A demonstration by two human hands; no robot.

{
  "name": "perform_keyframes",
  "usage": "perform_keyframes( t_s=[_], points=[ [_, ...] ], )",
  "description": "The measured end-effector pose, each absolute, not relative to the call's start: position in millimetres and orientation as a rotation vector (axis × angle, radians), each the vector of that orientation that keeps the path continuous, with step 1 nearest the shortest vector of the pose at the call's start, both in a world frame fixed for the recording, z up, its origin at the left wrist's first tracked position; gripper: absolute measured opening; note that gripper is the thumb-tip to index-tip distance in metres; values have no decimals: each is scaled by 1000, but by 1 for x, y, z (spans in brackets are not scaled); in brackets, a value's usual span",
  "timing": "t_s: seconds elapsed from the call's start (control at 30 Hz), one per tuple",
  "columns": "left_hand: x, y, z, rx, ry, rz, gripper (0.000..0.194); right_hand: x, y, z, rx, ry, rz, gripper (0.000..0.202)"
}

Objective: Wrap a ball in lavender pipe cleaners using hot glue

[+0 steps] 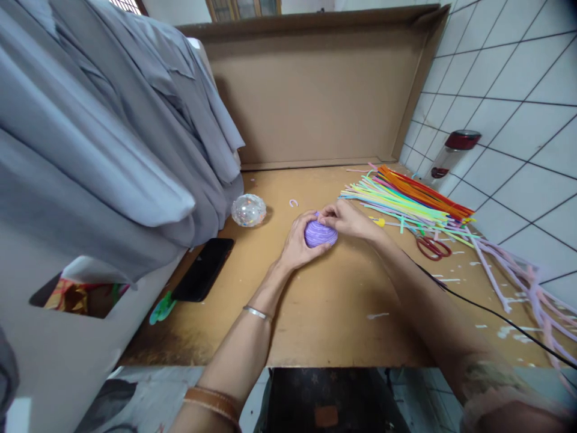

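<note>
A purple ball [321,235], its surface ringed with coiled strands that look like pipe cleaner, is held just over the middle of the table. My left hand [299,240] curls around its left side, thumb along the underside. At the top of the ball, the fingertips of my right hand [341,218] are pinched together against it; the exact bit between them is hidden. Beyond the hands lies a small pale pink curved piece [293,203]. To the left sits a clear faceted ball [249,210] with a sparkling surface.
Bundled coloured pipe cleaners [406,195] lie at the back right, near red-handled scissors [433,247]. Pale purple strands [536,288] and a black cable [487,310] cross the right side. A black phone [204,270] lies left, beside grey cloth [148,138]. A cardboard panel [315,96] stands behind.
</note>
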State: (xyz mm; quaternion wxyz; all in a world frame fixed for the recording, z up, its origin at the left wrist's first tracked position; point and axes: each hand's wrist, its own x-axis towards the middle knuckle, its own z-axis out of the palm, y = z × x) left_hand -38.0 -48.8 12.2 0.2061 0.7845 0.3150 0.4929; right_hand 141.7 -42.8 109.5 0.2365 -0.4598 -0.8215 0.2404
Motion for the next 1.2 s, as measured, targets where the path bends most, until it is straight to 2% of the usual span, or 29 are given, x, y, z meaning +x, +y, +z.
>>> perform_keyframes(
  t_s=[1.2],
  points=[
    [-34,-51,12,2008,874,1420,64,145,-32,99,-1270,-1983,826,17]
  ],
)
